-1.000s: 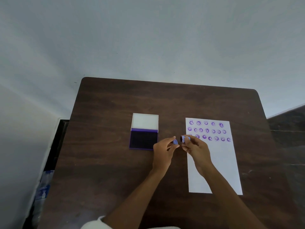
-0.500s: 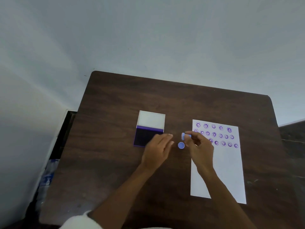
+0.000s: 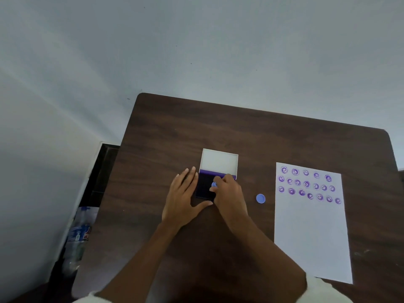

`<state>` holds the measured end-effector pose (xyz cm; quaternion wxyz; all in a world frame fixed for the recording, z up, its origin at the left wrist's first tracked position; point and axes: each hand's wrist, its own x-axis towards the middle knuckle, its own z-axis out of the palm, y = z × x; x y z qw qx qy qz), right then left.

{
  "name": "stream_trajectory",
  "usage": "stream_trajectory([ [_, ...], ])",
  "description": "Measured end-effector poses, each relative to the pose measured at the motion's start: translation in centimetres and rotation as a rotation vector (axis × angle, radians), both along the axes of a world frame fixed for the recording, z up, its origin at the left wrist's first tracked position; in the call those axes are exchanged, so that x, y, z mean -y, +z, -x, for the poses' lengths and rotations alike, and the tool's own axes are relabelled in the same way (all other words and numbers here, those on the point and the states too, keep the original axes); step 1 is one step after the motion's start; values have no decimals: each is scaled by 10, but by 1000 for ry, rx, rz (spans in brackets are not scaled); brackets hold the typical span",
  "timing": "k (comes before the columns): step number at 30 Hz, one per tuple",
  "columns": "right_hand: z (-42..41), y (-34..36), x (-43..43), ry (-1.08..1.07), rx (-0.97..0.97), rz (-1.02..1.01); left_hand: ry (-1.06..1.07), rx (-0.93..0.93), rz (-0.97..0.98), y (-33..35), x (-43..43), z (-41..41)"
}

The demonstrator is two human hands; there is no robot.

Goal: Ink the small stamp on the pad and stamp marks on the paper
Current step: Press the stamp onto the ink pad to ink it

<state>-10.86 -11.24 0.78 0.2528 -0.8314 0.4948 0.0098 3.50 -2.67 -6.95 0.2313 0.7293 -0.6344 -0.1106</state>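
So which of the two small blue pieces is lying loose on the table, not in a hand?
The round blue cap, flat on the table between the ink pad and the paper. The other, the stamp, is pinched in the right hand over the pad.

A dark brown wood-grain pattern is shown by the surface (image 3: 251, 132). The ink pad (image 3: 204, 186) is seen as near-black with a violet band along its hinge, and its open lid (image 3: 219, 162) is white inside. A pale blue-violet stamp (image 3: 214, 184) and a round cap (image 3: 260, 198) of the same blue-violet are visible. The paper (image 3: 310, 232) is white, patterned in its upper part with three rows of purple round face marks (image 3: 306, 184). White cuffs (image 3: 323, 289) are seen at the lower edge, and the wall (image 3: 196, 51) is pale grey.
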Motion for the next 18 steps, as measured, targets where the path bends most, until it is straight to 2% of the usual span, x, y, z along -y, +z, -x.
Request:
stream_trajectory([
  [5, 2, -8, -5, 105, 37, 104, 6, 21, 31, -4, 1, -1],
  [11, 13, 0, 16, 451, -39, 187, 16, 45, 81, -3, 1, 1],
  [18, 3, 11, 12, 285, -58, 19, 20, 21, 96, -5, 0, 0],
])
